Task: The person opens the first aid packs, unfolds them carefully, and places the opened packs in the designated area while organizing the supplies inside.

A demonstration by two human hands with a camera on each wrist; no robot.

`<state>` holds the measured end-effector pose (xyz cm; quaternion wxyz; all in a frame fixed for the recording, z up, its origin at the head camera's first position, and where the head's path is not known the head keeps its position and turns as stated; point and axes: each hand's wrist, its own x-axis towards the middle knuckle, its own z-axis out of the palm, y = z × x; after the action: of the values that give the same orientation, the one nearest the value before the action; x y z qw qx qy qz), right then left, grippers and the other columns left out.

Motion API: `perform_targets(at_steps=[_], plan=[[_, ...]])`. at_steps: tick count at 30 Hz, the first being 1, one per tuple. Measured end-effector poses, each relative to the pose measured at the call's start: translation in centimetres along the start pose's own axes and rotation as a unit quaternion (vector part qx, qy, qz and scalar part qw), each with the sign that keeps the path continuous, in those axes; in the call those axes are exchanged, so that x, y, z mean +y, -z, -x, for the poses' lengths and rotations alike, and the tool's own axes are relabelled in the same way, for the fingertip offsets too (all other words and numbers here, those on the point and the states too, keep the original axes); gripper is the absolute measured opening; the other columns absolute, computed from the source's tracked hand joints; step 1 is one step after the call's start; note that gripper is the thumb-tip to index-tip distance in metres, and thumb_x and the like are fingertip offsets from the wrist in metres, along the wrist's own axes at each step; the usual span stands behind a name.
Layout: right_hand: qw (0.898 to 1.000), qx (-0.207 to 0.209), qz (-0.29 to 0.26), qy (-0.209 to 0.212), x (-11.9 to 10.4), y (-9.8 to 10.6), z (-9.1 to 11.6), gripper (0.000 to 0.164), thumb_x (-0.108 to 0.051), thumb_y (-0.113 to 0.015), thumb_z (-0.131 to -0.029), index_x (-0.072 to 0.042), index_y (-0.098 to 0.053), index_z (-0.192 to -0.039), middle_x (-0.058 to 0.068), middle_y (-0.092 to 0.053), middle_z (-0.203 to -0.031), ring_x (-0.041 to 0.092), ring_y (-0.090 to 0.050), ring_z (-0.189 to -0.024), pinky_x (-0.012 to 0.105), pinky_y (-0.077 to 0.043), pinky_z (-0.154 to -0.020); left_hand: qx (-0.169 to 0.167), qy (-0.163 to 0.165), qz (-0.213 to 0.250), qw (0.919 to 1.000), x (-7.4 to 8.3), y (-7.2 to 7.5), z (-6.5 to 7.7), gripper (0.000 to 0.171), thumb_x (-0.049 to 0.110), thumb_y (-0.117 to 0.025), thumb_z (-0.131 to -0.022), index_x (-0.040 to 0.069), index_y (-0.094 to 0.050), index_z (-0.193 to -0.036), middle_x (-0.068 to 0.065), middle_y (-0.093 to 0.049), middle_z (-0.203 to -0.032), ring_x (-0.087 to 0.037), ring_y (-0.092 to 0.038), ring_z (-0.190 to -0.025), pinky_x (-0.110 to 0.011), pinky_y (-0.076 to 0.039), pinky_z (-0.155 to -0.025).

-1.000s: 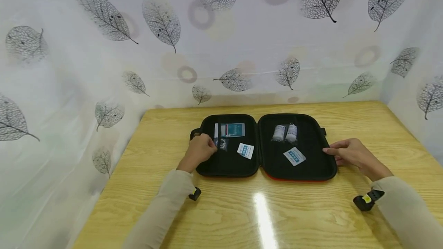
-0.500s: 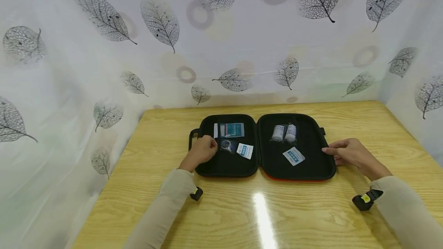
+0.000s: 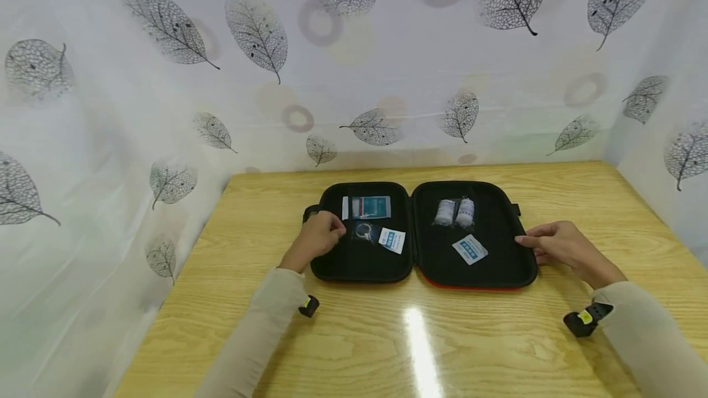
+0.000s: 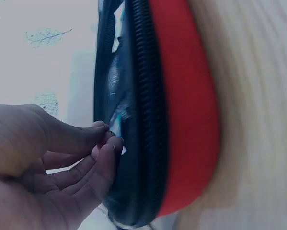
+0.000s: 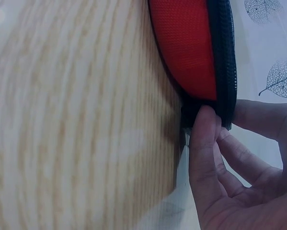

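An open black-lined case (image 3: 470, 278) with a red outer shell lies flat on the table. In its left half are a blue-and-white packet (image 3: 372, 207), a small clear bag with a metal ring (image 3: 364, 231) and a white-blue sachet (image 3: 392, 240). My left hand (image 3: 318, 235) reaches over the left rim; its thumb and fingertips pinch what looks like a black elastic strap (image 3: 349, 209) crossing the packet. The right half holds two wrapped white rolls (image 3: 455, 212) and another sachet (image 3: 470, 249). My right hand (image 3: 564, 250) grips the right rim, thumb on top, fingers beneath.
The wooden table (image 3: 359, 343) extends around the case and shows a bright reflection in front. A leaf-patterned curtain (image 3: 265, 103) hangs behind and at both sides. A black handle (image 3: 310, 210) sticks out at the case's left edge, partly behind the left hand.
The bag with the ring has shifted slightly to the right, away from the left fingertips. My left hand has moved only a little. My right hand stays on the case's rim.
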<state>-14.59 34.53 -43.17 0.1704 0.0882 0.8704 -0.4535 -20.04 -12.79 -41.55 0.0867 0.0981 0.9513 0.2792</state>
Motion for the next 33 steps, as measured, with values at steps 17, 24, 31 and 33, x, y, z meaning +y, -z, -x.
perform_targets(at_steps=[17,24,31,33], plan=[[1.0,-0.002,-0.005,-0.004,0.2,0.1,-0.1,0.076,-0.041,-0.069,-0.097,0.02,-0.046,-0.137,0.025,-0.059,-0.12,0.018,-0.063,-0.09,0.032,-0.06,-0.075,-0.016,-0.052,-0.037,0.9978,3.4,0.1,-1.5,0.01,0.015,-0.07,-0.097,0.007,-0.076,-0.098,-0.005,-0.072,-0.093,-0.019,-0.064,-0.081,-0.041,-0.054,-0.078],[1.0,-0.001,-0.002,-0.002,0.0,0.1,0.1,0.077,-0.042,-0.069,-0.096,0.02,-0.046,-0.137,0.024,-0.06,-0.119,0.019,-0.064,-0.091,0.032,-0.059,-0.075,-0.045,-0.075,-0.046,0.9951,5.0,-1.3,-2.7,0.01,0.014,-0.072,-0.096,0.006,-0.077,-0.099,-0.005,-0.072,-0.095,-0.02,-0.066,-0.086,-0.04,-0.055,-0.081],[1.0,0.004,-0.001,-0.006,0.0,0.0,0.1,0.075,-0.04,-0.069,-0.097,0.019,-0.046,-0.137,0.023,-0.061,-0.117,0.019,-0.064,-0.089,0.032,-0.059,-0.074,-0.066,-0.09,-0.065,0.9916,5.9,-2.4,-3.5,0.009,0.012,-0.072,-0.095,0.004,-0.077,-0.098,-0.007,-0.072,-0.097,-0.019,-0.064,-0.085,-0.037,-0.055,-0.078],[1.0,0.005,-0.002,-0.005,0.0,-0.1,0.0,0.074,-0.039,-0.069,-0.097,0.02,-0.047,-0.137,0.021,-0.062,-0.116,0.018,-0.064,-0.088,0.032,-0.059,-0.074,-0.077,-0.088,-0.069,0.9907,6.1,-2.6,-3.6,0.01,0.012,-0.072,-0.096,0.004,-0.076,-0.099,-0.007,-0.072,-0.098,-0.018,-0.064,-0.083,-0.036,-0.055,-0.077]])
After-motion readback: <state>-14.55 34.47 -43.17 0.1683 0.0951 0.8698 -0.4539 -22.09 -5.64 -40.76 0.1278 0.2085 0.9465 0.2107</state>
